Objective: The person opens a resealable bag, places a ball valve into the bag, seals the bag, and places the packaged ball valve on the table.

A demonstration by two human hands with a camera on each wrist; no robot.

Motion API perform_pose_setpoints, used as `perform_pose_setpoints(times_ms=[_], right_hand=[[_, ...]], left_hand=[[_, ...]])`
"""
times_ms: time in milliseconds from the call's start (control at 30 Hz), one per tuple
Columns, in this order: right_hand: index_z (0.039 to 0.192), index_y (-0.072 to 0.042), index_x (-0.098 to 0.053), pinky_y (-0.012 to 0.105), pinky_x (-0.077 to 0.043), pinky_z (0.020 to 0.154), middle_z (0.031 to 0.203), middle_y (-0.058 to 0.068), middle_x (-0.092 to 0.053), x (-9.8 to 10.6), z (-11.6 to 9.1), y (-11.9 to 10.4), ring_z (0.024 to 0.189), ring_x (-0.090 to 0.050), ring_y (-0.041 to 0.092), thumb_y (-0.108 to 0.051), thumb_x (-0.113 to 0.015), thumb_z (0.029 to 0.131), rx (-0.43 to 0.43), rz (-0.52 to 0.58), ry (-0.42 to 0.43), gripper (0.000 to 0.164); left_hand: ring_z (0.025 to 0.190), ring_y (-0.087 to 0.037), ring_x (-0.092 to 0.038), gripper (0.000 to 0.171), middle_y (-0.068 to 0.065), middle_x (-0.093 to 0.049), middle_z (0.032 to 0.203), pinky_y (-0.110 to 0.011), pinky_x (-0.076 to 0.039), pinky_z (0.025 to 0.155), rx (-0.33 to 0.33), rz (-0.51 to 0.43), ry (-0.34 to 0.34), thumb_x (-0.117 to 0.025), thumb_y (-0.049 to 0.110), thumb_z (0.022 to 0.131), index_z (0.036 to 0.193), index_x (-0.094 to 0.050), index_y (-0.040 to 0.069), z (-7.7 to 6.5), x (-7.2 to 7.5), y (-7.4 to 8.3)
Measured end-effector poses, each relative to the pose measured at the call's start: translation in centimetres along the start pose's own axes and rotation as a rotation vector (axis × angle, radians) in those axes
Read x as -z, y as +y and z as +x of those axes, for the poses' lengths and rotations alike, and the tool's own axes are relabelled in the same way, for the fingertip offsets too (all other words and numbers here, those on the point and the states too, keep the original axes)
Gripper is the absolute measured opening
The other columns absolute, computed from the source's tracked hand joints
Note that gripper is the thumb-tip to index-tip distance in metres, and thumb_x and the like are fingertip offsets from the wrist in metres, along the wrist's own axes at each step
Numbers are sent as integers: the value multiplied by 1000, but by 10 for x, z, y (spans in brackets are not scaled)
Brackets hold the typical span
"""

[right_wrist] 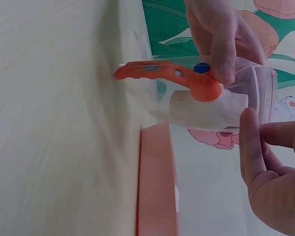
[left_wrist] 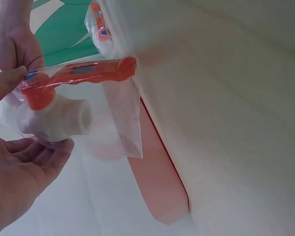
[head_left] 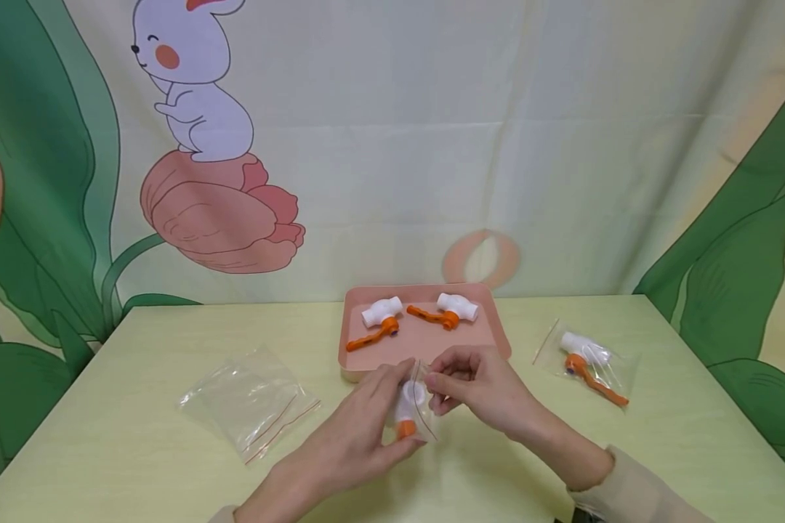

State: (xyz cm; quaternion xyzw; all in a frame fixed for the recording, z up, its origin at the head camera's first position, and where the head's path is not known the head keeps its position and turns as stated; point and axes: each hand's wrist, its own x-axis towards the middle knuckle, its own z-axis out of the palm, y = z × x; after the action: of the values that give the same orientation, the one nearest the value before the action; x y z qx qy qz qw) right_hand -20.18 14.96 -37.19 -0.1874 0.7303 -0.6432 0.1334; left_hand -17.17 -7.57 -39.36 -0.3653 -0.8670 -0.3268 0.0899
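Observation:
A white ball valve [left_wrist: 51,118] with an orange lever handle [right_wrist: 155,70] lies inside a clear zip bag [right_wrist: 152,101]. My left hand [head_left: 356,428] grips the bagged valve from its side, thumb and fingers on either side of it. At the bag's red-lined zip edge [right_wrist: 270,96], the thumb and fingers of my right hand [head_left: 480,385] pinch the plastic. The lever points down toward the tabletop in both wrist views. Part of the valve is hidden behind my left hand in the head view.
Just beyond my hands stands a pink tray [head_left: 425,350] with two more orange-handled valves [head_left: 381,312] in it. Flat clear zip bags [head_left: 248,407] lie on the left of the table [head_left: 137,436]. Another bagged valve [head_left: 589,356] rests on the right. A printed curtain [head_left: 379,145] hangs behind.

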Motion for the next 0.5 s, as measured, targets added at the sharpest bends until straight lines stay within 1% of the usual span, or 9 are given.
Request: perform_pose_setpoints(times_ms=[133,233,367,500], right_hand=[[103,10,-65,37,-62,71,82,14,-67,1,-2,-7,71,-68,21,-4,-68,98,-7,-40,-1,15],[103,8,-66,38,-62,70,81,14,-67,1,-4,-11,71,-68,22,-5,-68,98,-7,-68,-5,14],[101,6,-67,38,-62,69,79,13,-67,2,-4,-13,69,-68,23,-4,-67,98,-3,-114,-4,11],[100,5,-68,37,-61,66,77,12,-67,3,-4,-15,67,-67,24,-4,-65,98,11,-169,0,9]], left_hand=[[110,-12,-51,84,-2,-54,128,-33,-50,98,3,-9,-5,-85,29,88,151,-39,-1,1,0,2],[110,-11,-50,86,-1,-53,128,-33,-49,98,21,-19,-22,-84,31,88,153,-36,0,1,1,3],[113,-11,-49,91,0,-52,130,-34,-48,102,43,-36,-45,-84,36,88,156,-33,2,1,1,4],[117,-10,-49,98,2,-51,133,-34,-46,105,44,-59,-51,-86,41,85,157,-31,3,1,1,4]])
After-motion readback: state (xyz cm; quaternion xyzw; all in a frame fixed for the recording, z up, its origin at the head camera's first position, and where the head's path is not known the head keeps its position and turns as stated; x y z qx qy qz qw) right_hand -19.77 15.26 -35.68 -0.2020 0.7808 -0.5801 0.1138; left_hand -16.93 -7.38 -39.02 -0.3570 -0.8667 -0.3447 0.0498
